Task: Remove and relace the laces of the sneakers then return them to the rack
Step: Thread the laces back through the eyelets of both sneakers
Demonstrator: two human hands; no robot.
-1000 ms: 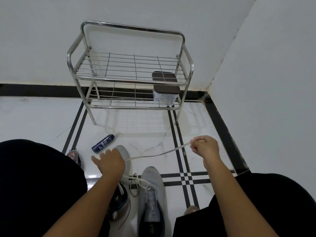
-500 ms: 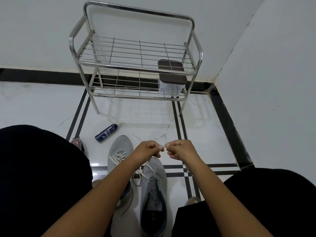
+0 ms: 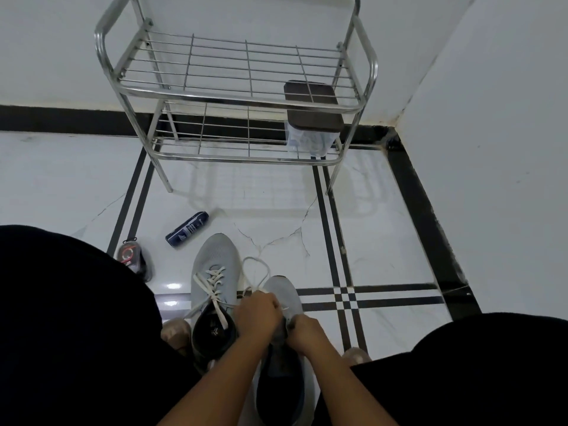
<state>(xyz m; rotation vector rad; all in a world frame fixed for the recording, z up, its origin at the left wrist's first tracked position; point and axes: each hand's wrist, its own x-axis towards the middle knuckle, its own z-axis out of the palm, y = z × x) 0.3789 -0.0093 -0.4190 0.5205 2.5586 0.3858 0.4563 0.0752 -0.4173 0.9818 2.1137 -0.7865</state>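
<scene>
Head view shows that you have brought both hands down from chest height onto the right sneaker (image 3: 284, 295): your left hand (image 3: 256, 313) is curled over its eyelets, pinching the loose lace (image 3: 255, 265), and your right hand (image 3: 304, 332) grips the tongue. So relacing of this shoe is likely just starting, while the left sneaker (image 3: 215, 265) just beside it is already laced. Ahead, the rack (image 3: 246, 96) holds only a lidded container (image 3: 312, 118); a dark bottle (image 3: 187, 229) lies on the floor between, off your return path.
</scene>
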